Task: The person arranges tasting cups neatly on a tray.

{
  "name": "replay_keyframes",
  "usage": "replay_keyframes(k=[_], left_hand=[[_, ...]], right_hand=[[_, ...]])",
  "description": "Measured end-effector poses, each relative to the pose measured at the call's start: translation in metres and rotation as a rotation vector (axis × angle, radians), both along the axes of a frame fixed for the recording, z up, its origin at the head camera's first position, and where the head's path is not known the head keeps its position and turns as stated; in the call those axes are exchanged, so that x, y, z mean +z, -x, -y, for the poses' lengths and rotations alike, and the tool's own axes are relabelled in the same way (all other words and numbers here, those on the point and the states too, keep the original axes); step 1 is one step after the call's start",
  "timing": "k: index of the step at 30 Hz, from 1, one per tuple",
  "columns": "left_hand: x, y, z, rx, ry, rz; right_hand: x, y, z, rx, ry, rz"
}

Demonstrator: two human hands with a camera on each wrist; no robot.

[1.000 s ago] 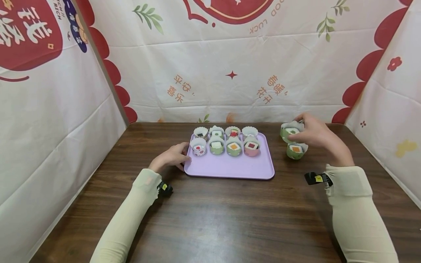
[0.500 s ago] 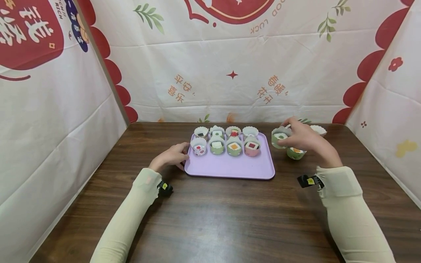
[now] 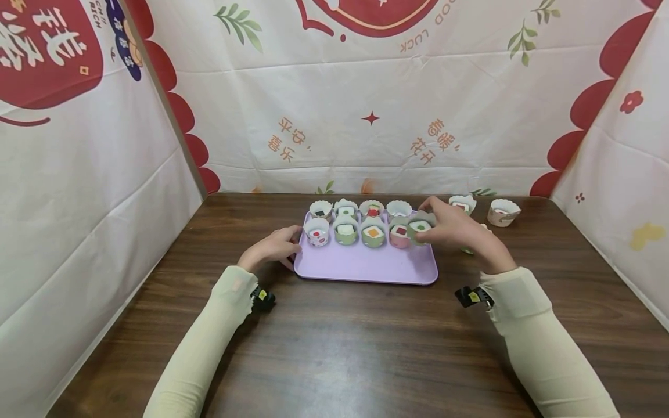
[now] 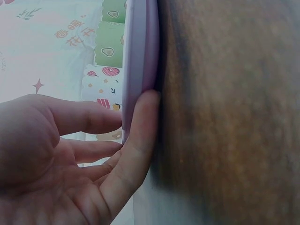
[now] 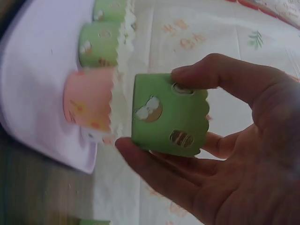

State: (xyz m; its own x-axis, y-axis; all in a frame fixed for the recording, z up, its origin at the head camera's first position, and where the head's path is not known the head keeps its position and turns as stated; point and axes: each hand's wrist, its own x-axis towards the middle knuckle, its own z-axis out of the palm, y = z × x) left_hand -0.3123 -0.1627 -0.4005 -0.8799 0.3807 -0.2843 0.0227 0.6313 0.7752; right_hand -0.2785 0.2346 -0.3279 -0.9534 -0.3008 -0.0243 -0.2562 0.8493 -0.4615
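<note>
A lilac tray (image 3: 360, 267) on the wooden table carries two rows of paper baking cups with small decorated pieces inside. My left hand (image 3: 272, 248) grips the tray's left edge; in the left wrist view, fingers lie on both sides of its rim (image 4: 138, 61). Thumb and fingers of my right hand (image 3: 455, 229) pinch a green paper cup (image 5: 164, 115) by its sides, clear of the tray surface in the right wrist view. In the head view this cup overlaps the tray's right edge, beside the pink cup (image 3: 399, 239) ending the front row.
Right of the tray stand a pale-rimmed cup (image 3: 462, 203) and a white cup (image 3: 504, 213), with a green cup mostly hidden behind my right hand. A printed cloth (image 3: 334, 139) hangs along the table's back edge and both sides.
My right hand has carried the green cup leftward from the group at right to the tray's right edge, uncovering cups behind it. My left hand stays at the tray's edge.
</note>
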Motion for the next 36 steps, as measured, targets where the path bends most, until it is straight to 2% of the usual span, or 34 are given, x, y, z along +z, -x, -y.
replay_keyframes(k=[10,18,25,36], left_hand=[[-0.002,0.000,0.001,-0.018,0.018,-0.036],[-0.001,-0.001,0.000,-0.017,0.011,-0.036],[0.001,-0.002,-0.001,-0.018,0.022,-0.047],[0.002,-0.004,-0.001,-0.024,0.019,-0.052]], right_hand=[[-0.012,-0.005,0.041,0.072,0.012,-0.050],[-0.020,-0.003,0.072,0.158,0.068,-0.113],[-0.020,-0.005,0.102,0.186,0.073,-0.080],[-0.033,-0.001,0.150,0.221,0.108,-0.050]])
